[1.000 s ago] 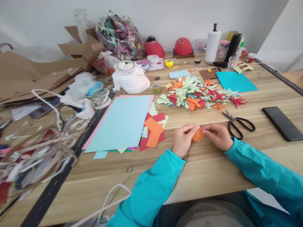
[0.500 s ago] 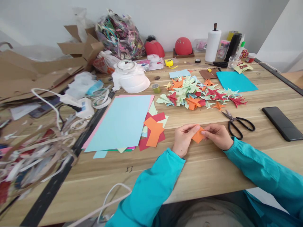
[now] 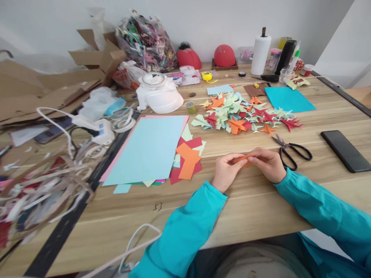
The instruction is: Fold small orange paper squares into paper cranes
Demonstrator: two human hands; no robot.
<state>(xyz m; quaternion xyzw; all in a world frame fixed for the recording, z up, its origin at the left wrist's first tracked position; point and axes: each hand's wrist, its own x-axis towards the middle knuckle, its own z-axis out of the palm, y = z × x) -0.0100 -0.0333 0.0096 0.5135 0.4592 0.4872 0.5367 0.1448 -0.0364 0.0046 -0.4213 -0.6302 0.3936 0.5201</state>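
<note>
1. A small folded piece of matte orange paper (image 3: 242, 158) is being held between the two hands, in front of the person and over the near part of the wide table of pale streaked wood (image 3: 261, 216); whether the table is being touched by the paper cannot be told.
2. The grip of the bare left hand (image 3: 227, 168) is being kept closed by thumb and fingers, with the paper's left end being pinched between them.
3. The grip of the bare right hand (image 3: 268, 165) is being pressed together likewise, with the right end being pinched near the thumb tip; much of the paper is being hidden by the fingers, and its exact fold is not being shown.
4. The paper is being judged very light and thin, somewhat stiff along its creases but easily bent between them; little slipping is being expected from its dull surface, while tearing or stray creasing is being risked by a hard pull.
5. Hold is being best taken at the opposite edges, with the fingertips being laid flat over the folded layers and the middle being left uncovered.
6. Beside the right hand, black-handled metal scissors (image 3: 285, 145) are being left lying open on the table.
7. To the left of the left hand, flat orange paper slips (image 3: 188, 166) are being overlapped on dark red paper slips (image 3: 196, 143).
8. Beyond both hands, small folded paper figures in pale green, orange and red (image 3: 232, 110) are being heaped loosely.
</note>
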